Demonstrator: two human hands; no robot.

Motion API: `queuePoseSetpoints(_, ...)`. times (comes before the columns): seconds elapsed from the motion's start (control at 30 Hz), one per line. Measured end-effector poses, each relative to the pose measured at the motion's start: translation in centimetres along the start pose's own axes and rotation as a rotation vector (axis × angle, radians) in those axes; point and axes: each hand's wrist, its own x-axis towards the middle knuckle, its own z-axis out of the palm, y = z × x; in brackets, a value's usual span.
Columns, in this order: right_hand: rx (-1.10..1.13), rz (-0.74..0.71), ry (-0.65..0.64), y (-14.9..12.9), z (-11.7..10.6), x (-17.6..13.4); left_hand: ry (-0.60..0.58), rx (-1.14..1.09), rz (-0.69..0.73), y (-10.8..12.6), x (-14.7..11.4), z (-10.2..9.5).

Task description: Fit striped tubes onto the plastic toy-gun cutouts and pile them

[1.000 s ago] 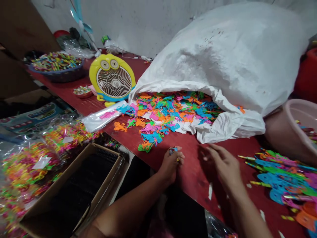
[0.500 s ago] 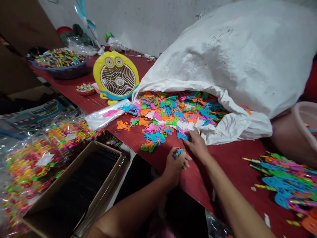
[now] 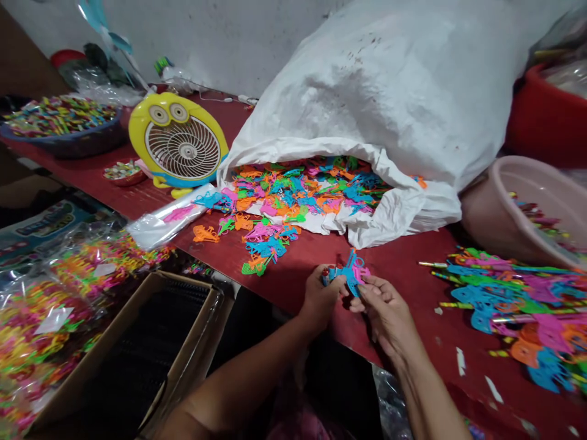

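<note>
My left hand [image 3: 317,300] is closed around a small bundle, mostly hidden, whose dark and coloured ends show above the fist. Close beside it, my right hand [image 3: 384,307] pinches flat plastic pieces with loops and lattice. A blue plastic piece [image 3: 351,273] lies in front, with a pink piece [image 3: 362,270] behind it. The blue piece reaches across to my left fingers; whether they grip it too I cannot tell. Similar loose plastic pieces [image 3: 270,241] lie on the red table [image 3: 312,256], spilling from the mouth of a big white sack [image 3: 367,91].
A yellow fan [image 3: 178,143] stands left of the sack. Finished-looking coloured sticks with plastic shapes [image 3: 509,296] are piled at right, near a pink tub [image 3: 486,201]. At lower left sit a cardboard box [image 3: 183,360] of black items and filled clear bags [image 3: 41,305].
My right hand has drawn back from the heap by the sack to beside my left hand, bringing blue and pink pieces. The view has turned to the right.
</note>
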Motion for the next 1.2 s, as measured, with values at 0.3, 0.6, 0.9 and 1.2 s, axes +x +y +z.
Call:
queuePoseSetpoints(0.3, -0.256, -0.114, 0.096, -0.8, -1.7, -1.4, -0.107, -0.004, 0.02, -0.4, -0.5, 0.3)
queuePoseSetpoints(0.6, -0.39, -0.26, 0.052, -1.0, -0.9, -1.3, -0.208, 0.022, 0.051, -1.0, -0.5, -0.3)
queuePoseSetpoints(0.9, -0.608, -0.398, 0.099, -0.3, -1.2, -1.3, -0.238, 0.07, 0.143, -1.7, -0.4, -0.6)
queuePoseSetpoints(1.2, -0.856, -0.573, 0.117, -1.1, -0.5, -1.5, -0.223, 0.396, 0.307, -1.3, -0.9, -0.7)
